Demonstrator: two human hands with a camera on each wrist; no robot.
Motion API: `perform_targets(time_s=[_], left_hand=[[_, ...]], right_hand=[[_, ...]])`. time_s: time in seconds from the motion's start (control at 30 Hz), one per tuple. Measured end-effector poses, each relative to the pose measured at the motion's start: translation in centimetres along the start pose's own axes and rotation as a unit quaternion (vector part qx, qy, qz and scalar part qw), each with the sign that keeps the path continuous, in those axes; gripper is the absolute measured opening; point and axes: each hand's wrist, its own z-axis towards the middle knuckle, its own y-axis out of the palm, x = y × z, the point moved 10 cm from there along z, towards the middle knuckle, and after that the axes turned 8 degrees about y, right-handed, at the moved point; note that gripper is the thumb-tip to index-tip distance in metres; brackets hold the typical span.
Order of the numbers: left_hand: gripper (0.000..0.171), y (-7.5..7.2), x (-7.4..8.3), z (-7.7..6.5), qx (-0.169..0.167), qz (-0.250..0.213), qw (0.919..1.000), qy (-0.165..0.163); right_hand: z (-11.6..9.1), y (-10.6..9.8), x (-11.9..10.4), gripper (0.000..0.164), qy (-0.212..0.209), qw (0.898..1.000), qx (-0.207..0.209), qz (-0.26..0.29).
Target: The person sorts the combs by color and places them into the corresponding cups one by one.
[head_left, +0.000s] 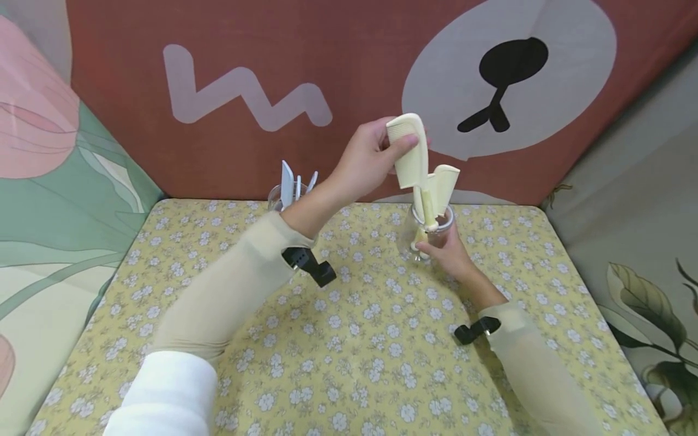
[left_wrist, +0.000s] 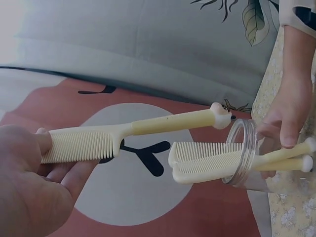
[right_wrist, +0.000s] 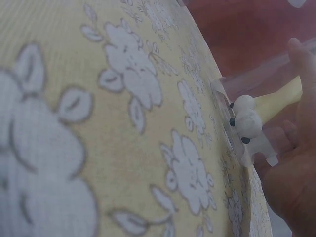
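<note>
My left hand (head_left: 366, 160) pinches a cream comb (head_left: 410, 163) by its toothed end, thumb across the front. The comb hangs handle down above a clear jar (head_left: 406, 241); in the left wrist view its round, animal-like handle tip (left_wrist: 220, 116) is right at the jar's rim (left_wrist: 242, 153). Two more cream combs (left_wrist: 207, 168) stand inside the jar, teeth ends sticking out of the mouth. Around the jar's side my right hand (head_left: 455, 257) curls, holding it on the table. The right wrist view shows the white handle tips (right_wrist: 247, 121) low inside the jar.
Farther left, behind my left forearm, a second clear jar (head_left: 274, 197) holds several pale blue pieces (head_left: 287, 181). A yellow flowered cloth (head_left: 349, 339) covers the table. Printed fabric (head_left: 245, 157) hangs just behind the table's far edge.
</note>
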Motion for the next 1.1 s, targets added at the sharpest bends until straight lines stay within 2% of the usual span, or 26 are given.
perform_targets(time_s=[0.17,0.33,0.5,0.6,0.73,0.9,1.1], left_hand=[[0.025,0.7,0.0,0.9,0.01,0.02,0.9993,0.029],[0.023,1.3,-0.7,1.5,0.02,0.062,0.9971,0.039],[0.022,1.9,-2.1,2.2,0.035,0.071,0.9965,0.028],[0.022,2.3,-3.1,2.4,0.037,0.072,0.9967,0.008],[0.022,3.2,-4.3,2.6,0.029,0.083,0.9961,-0.009],[0.025,4.5,-5.2,2.5,0.016,0.093,0.9955,-0.013],[0.037,6.1,-6.0,1.8,0.004,0.07,0.9972,-0.024]], right_hand=[[-0.1,0.0,-0.2,0.102,0.001,1.0,-0.003,-0.001],[-0.1,0.0,-0.2,0.102,-0.003,1.0,-0.008,0.006],[-0.2,-0.2,0.0,0.102,0.003,1.0,0.002,-0.007],[-0.2,-0.2,0.1,0.102,0.006,1.0,0.004,-0.013],[-0.2,-0.1,0.0,0.102,0.004,1.0,0.0,-0.007],[-0.3,0.0,0.0,0.101,0.006,1.0,-0.004,-0.003],[-0.5,-0.2,0.2,0.1,0.029,0.999,0.009,-0.031]])
